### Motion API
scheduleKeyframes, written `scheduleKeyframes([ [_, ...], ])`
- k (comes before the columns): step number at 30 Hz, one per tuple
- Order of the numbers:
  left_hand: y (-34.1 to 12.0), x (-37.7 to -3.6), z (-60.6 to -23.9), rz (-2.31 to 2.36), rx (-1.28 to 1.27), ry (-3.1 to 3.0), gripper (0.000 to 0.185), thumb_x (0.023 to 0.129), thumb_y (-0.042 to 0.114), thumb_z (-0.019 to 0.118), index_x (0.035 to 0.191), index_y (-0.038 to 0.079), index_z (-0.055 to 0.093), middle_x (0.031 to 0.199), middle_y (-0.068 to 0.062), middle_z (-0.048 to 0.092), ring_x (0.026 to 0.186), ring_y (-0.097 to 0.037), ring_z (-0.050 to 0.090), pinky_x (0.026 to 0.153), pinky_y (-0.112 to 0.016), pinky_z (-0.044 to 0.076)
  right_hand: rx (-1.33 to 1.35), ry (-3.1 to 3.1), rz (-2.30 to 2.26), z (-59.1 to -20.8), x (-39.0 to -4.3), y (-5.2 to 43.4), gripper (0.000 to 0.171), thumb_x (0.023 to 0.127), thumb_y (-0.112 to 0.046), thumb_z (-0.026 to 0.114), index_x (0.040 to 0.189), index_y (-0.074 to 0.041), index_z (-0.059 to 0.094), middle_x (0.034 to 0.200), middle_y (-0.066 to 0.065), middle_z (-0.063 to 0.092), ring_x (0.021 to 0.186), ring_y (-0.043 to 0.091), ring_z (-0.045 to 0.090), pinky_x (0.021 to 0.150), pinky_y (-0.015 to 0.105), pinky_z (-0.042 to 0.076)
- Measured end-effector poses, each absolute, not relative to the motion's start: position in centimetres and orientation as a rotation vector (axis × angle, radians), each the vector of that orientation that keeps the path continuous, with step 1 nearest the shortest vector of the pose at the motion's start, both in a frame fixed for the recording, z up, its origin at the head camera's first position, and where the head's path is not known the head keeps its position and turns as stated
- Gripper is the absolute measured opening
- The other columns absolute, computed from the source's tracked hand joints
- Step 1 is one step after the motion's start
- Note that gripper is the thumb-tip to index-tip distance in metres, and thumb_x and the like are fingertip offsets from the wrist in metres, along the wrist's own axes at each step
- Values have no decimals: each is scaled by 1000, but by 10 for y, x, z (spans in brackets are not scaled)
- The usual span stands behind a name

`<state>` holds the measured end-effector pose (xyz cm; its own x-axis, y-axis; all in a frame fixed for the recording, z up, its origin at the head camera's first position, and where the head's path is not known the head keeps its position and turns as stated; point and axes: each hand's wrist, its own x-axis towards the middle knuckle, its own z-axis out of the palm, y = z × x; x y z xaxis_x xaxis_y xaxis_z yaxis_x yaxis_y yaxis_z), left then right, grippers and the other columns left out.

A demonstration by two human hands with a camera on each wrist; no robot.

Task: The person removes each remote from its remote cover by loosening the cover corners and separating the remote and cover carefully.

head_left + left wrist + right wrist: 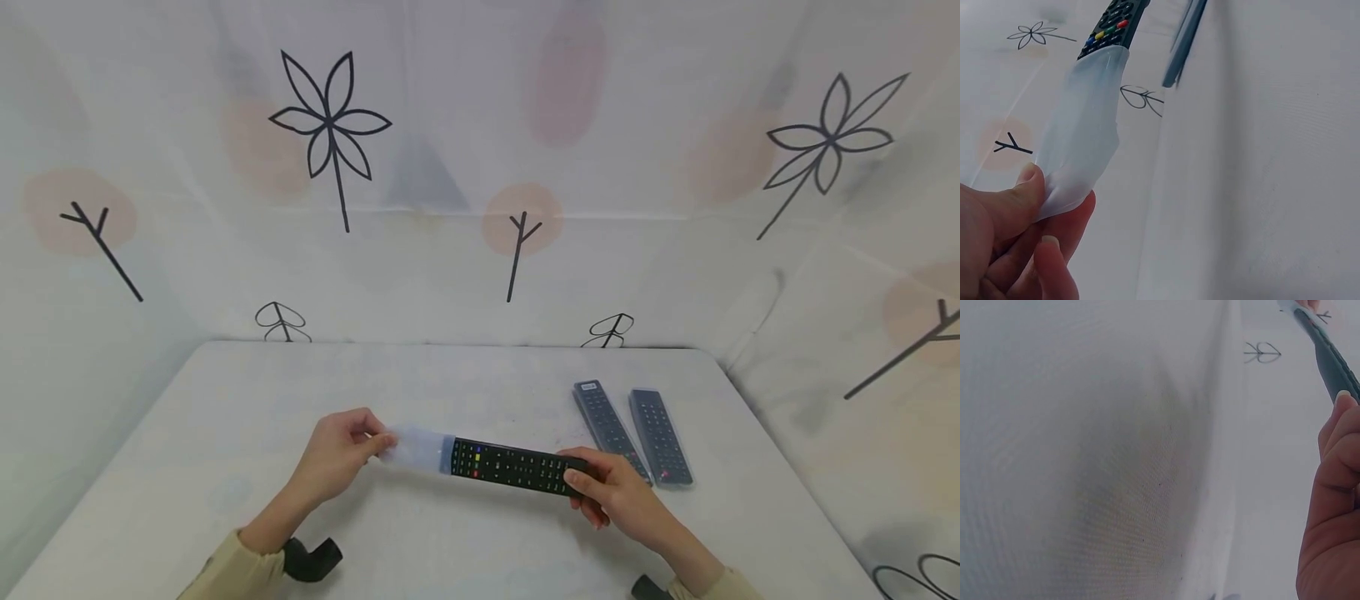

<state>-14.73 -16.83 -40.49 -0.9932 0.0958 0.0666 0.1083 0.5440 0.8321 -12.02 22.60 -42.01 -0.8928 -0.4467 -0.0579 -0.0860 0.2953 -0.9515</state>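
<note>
A black remote control [510,467] with coloured buttons is held above the table, tilted slightly down to the right. My right hand [618,496] grips its right end, thumb on the button face. Over its left end sits a translucent plastic sleeve [416,448], covering only that end. My left hand [341,450] pinches the sleeve's far end between thumb and fingers. In the left wrist view the sleeve [1082,125] looks flattened and unfilled near the fingertips. The right wrist view shows the remote's underside [1332,362] and the right fingers at its edge.
Two more remotes, a left one [607,421] and a right one [660,437], lie side by side on the table's right part, apparently in clear covers. The white table [300,383] ends against a patterned cloth backdrop [450,275]. Black wrist mounts sit at both cuffs.
</note>
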Motion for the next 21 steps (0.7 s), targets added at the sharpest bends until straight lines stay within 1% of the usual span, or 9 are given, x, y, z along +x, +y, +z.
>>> scheduleKeyframes([
  [5, -169, -149, -408, -1487, -165, -2753, 13, 85, 13, 79, 79, 13, 68, 72, 5, 67, 66, -22, 62, 53, -27, 44, -498, 2256, -1629, -421, -121, 226, 38, 101, -16, 59, 133, 3, 55, 75, 12, 62, 50, 10, 51, 43, 25, 45],
  [9, -171, -150, -411, -1480, -161, -2757, 12, 86, 13, 79, 80, 13, 68, 74, 4, 67, 65, -19, 60, 54, -28, 45, -477, 2249, -1628, -424, -121, 227, 38, 100, -16, 59, 133, 3, 55, 75, 12, 62, 50, 10, 51, 44, 25, 45],
  [15, -187, -151, -409, -1573, -86, -2675, 8, 91, 14, 73, 88, 9, 68, 87, -1, 72, 77, -21, 64, 65, -34, 55, -293, 2196, -1702, -430, -124, 239, 43, 100, -20, 61, 134, 6, 53, 76, 14, 62, 53, 11, 49, 45, 24, 44],
  [18, -191, -152, -405, -1584, -171, -2651, 8, 91, 15, 74, 90, 10, 67, 90, -1, 72, 83, -20, 65, 68, -34, 56, -238, 2209, -1714, -432, -126, 243, 45, 100, -21, 62, 134, 6, 53, 77, 14, 62, 54, 12, 50, 45, 25, 44],
  [21, -192, -153, -402, -1515, -299, -2658, 9, 91, 20, 75, 92, 13, 68, 91, 2, 71, 85, -18, 66, 68, -31, 55, -259, 2223, -1690, -433, -127, 243, 45, 98, -22, 64, 133, 6, 55, 77, 15, 63, 54, 12, 50, 45, 25, 45],
])
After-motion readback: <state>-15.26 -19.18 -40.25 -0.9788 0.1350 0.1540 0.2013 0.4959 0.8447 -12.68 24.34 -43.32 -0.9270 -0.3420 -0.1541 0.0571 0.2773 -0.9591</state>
